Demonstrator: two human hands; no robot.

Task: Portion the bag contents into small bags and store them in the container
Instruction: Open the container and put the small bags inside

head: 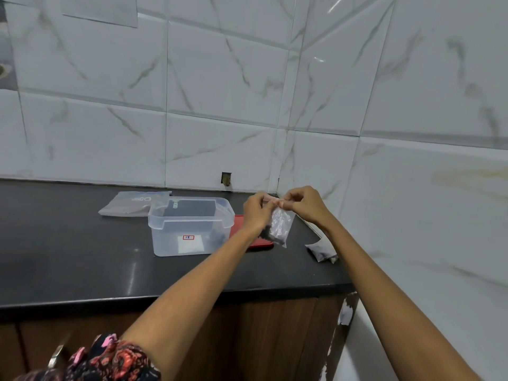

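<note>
Both hands are raised over the black table [82, 257], near the back right corner by the tiled wall [220, 105]. The left hand [257, 213] and right hand [303, 206] pinch the top strip of a small clear bag [279, 226], fingers [284, 203] pressed together on the seal from both sides. The bag hangs below the hands, off the table, with dark contents gathered at its bottom and the upper part looking mostly clear and crinkled.

A clear plastic container [189, 226] stands on the table to the left of the hands, open, with a small red-bordered label on its front wall. Something dark shows low in its right corner; cannot tell what. A red lid [255, 243] lies flat on the table, touching or just beside the container's right side, partly hidden behind the left forearm.

Behind the container, at the back left, a larger grey zip bag [129, 203] lies flat, partly overlapped by the container's rim.

To the right, near the table edge, a small filled bag [321, 250] with dark contents lies on the table, partly covered by the right forearm.

A floral sleeve [110, 358] shows at the bottom left.
</note>
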